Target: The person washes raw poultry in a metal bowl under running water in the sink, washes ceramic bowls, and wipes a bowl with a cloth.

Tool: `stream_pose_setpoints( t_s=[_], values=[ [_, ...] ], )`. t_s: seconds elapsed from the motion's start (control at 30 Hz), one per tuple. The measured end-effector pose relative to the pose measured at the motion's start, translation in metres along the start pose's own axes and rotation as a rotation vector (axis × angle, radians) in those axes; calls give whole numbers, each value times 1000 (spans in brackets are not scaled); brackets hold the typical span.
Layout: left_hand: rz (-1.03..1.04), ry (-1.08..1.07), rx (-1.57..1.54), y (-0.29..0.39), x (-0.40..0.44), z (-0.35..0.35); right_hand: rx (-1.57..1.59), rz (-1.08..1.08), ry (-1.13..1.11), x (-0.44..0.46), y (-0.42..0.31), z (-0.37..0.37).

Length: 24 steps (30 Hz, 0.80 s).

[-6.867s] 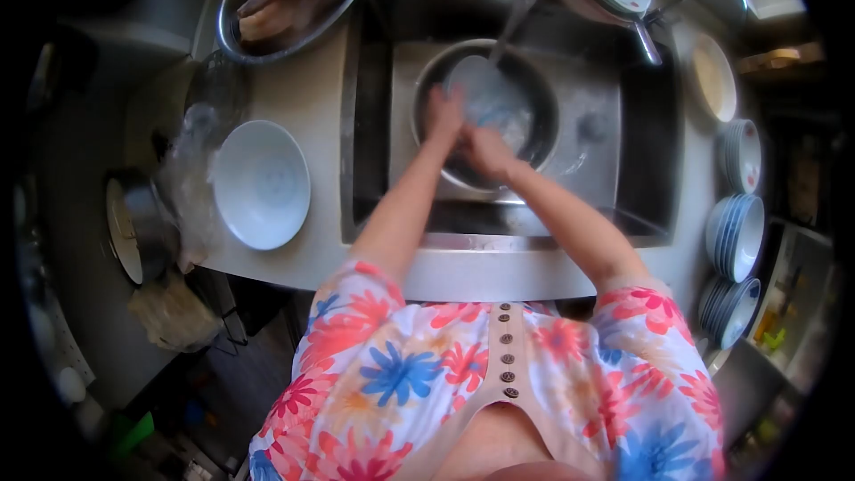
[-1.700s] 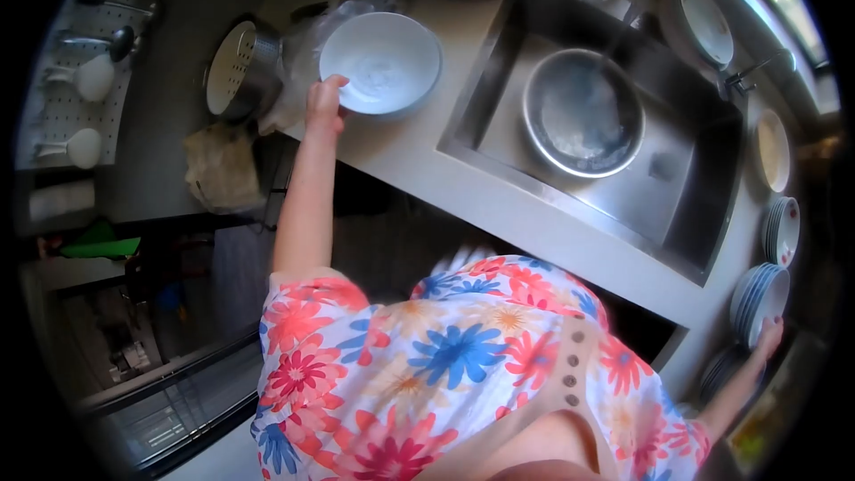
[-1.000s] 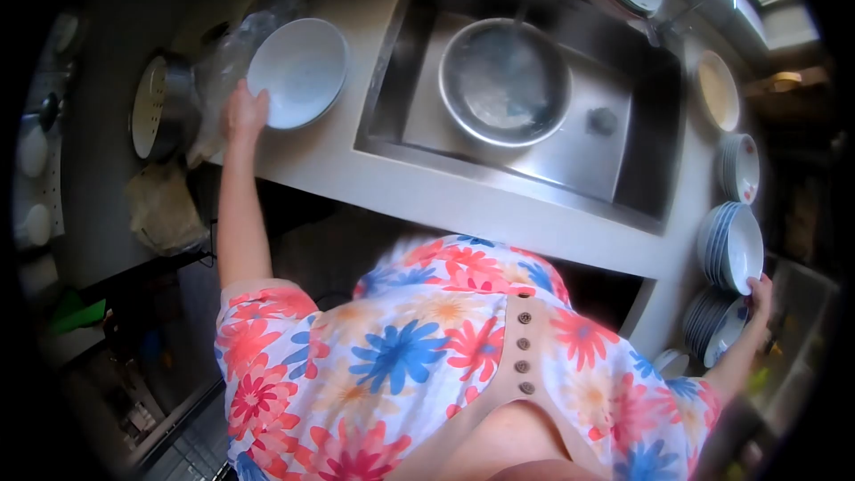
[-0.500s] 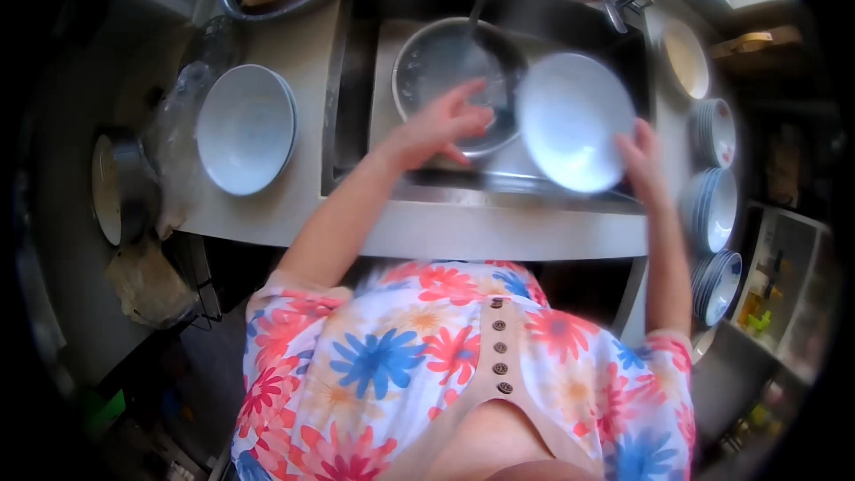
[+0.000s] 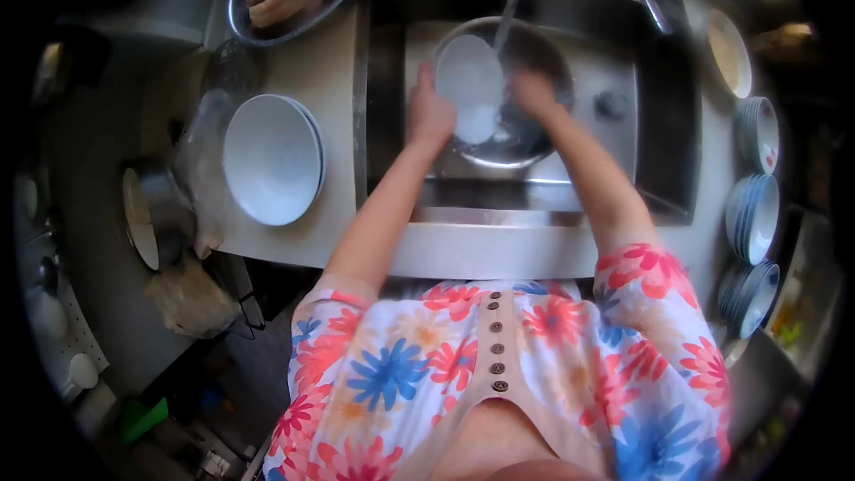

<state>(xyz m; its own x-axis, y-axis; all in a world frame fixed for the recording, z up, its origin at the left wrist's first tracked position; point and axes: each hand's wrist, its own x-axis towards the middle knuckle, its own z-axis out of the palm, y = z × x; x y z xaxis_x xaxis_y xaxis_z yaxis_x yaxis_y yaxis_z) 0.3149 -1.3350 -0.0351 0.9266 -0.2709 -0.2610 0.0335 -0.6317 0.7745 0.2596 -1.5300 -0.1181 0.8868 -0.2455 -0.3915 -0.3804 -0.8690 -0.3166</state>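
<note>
A white round bowl point(image 5: 469, 89) tilts over a round stainless-steel basin point(image 5: 499, 161) in the sink.
The left hand's point(image 5: 431, 116) fingers clamp its left edge; the right hand point(image 5: 536, 93) blurs just beyond its right edge, finger spacing impossible to tell. Running water point(image 5: 516, 2) falls between the hands, beyond the fingertips.
</note>
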Motion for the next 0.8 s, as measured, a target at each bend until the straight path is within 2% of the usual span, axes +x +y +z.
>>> stream_pose_setpoints(
  t_s=[0.03,0.07,0.23,0.3,0.37,0.4,0.43,0.5,0.57,0.6,0.63,0.7,0.73,0.77,0.8],
  values=[
    [26,18,33,5,1,3,-49,-40,-69,3,7,3],
    [49,40,65,8,2,7,154,22,107,1,14,7],
    [-25,39,33,4,12,39,447,-118,-156,-57,-46,-66],
    [-51,54,-48,-3,19,52,489,-559,153,-50,-50,-31],
    [-76,92,-159,-18,31,63,570,-381,14,-56,-56,-23],
    [-67,95,-121,-19,34,63,612,-291,-54,-63,-62,-21],
    [-78,67,-93,-19,36,63,605,-310,-125,-68,-66,-14],
    [-110,12,-42,-18,41,62,248,-464,92,-68,-58,14],
    [-193,-59,-187,-28,51,66,-86,-492,-58,-33,-23,57],
    [-260,-97,-241,-28,54,65,-1,-471,225,-33,-24,52],
    [-325,-134,-296,-27,55,64,51,-376,85,-31,-29,46],
    [-207,-30,-364,-31,44,71,142,-150,-176,-38,-67,-6],
    [-130,-8,-356,-36,36,81,447,-260,60,-33,-69,3],
    [-145,14,-197,-23,28,79,560,-257,-54,-37,-68,-10],
    [-66,83,-253,-57,54,90,646,-339,99,-45,-79,-2]
  ],
)
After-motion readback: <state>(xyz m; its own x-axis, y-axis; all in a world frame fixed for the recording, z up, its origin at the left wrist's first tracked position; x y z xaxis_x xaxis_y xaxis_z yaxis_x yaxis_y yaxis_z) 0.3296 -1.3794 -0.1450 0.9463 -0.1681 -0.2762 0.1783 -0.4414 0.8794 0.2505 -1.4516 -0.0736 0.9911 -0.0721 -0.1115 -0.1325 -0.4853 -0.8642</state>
